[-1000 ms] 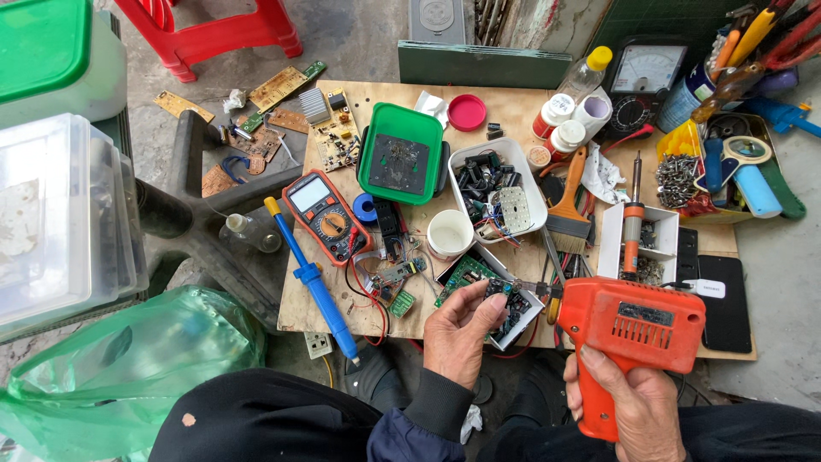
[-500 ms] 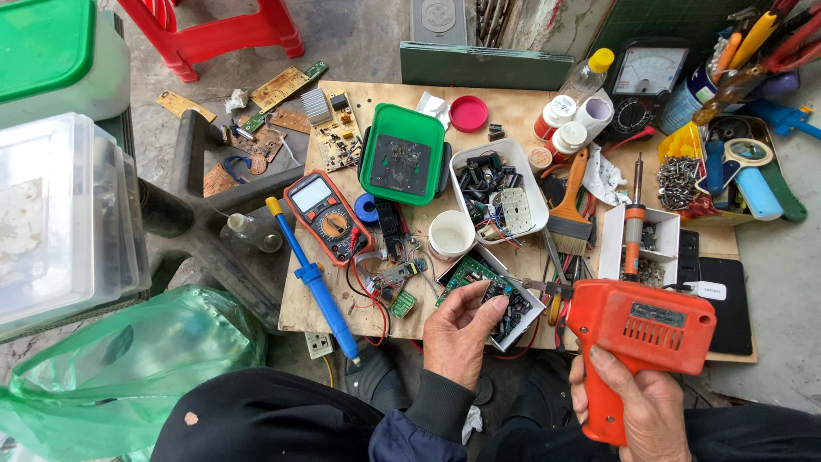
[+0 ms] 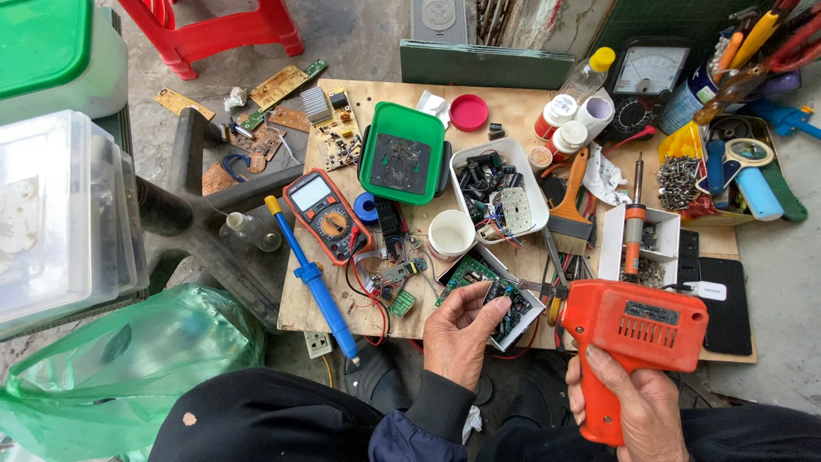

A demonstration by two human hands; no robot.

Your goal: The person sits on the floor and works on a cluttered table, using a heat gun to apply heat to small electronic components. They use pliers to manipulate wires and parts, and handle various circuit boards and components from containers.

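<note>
Now the left hand (image 3: 462,329) pinches a small black component (image 3: 499,293); the right hand (image 3: 637,402) clenches the orange soldering gun (image 3: 633,329), tip best held steady against it.

orange soldering gun (image 3: 634,338), green tray (image 3: 402,154), red stool (image 3: 218,30)

An orange soldering gun (image 3: 634,338) with a pistol grip is sitting upright at the near right edge of the table, its metal tip pointing left. Just left of it, a small dark electronic part (image 3: 499,293) is being held over a green circuit board (image 3: 466,274).
</note>
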